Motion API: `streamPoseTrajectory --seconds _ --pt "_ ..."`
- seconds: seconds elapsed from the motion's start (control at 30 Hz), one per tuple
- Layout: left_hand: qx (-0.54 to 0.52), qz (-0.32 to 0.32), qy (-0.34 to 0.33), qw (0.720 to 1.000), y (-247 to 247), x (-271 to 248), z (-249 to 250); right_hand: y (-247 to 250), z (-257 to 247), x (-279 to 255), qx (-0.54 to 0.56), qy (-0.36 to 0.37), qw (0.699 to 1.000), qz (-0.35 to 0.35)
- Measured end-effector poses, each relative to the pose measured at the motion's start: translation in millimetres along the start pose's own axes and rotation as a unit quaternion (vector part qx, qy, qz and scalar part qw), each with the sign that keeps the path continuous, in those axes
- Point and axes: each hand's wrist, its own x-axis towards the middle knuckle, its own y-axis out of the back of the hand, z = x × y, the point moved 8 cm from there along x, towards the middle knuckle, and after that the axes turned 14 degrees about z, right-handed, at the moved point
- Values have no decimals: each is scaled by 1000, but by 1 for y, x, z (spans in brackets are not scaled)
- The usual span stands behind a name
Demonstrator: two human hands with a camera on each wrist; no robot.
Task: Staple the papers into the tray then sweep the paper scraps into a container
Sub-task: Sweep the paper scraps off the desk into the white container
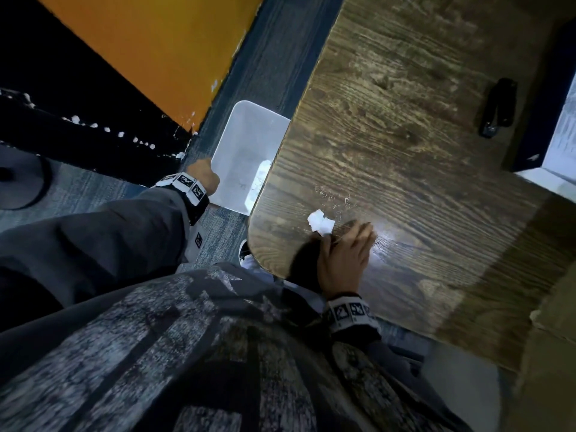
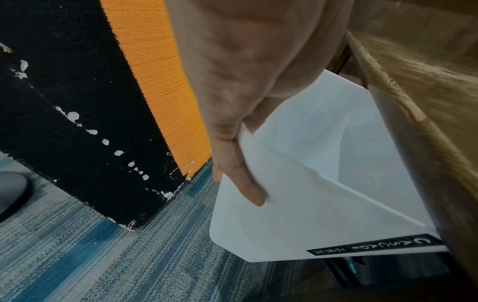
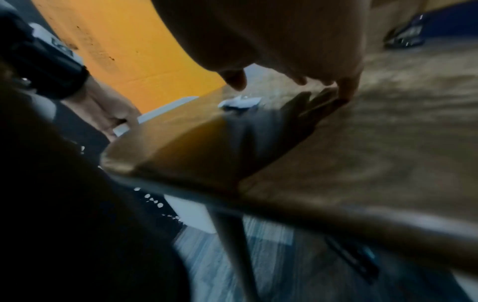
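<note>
The paper scrap [image 1: 321,223], white and crumpled, lies on the tabletop [image 1: 405,126] near its rounded corner, touching or just beyond the fingertips of the right hand [image 1: 344,260], on their far-left side toward the table's left edge. That grip is open, fingers straight and low over the wood, holding nothing; it is plainly the nearer hand. Below that edge the left hand [image 1: 205,179] pinches the rim of the white container [image 1: 249,145], fingers curled round its wall and holding it against the table's side. A push leftward should carry the scrap over the edge into it; nothing stands between. A black stapler [image 1: 498,107] lies well apart, beside the dark tray [image 1: 530,151] of papers.
</note>
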Motion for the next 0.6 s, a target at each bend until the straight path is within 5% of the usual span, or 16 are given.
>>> streamPoseTrajectory --seconds 0.23,0.6 --pt "-18 -4 -24 1000 -9 -4 3 -32 -72 -11 -6 -17 999 -44" --pt "-47 6 -36 998 -5 -7 4 -68 -163 -25 69 64 989 -117"
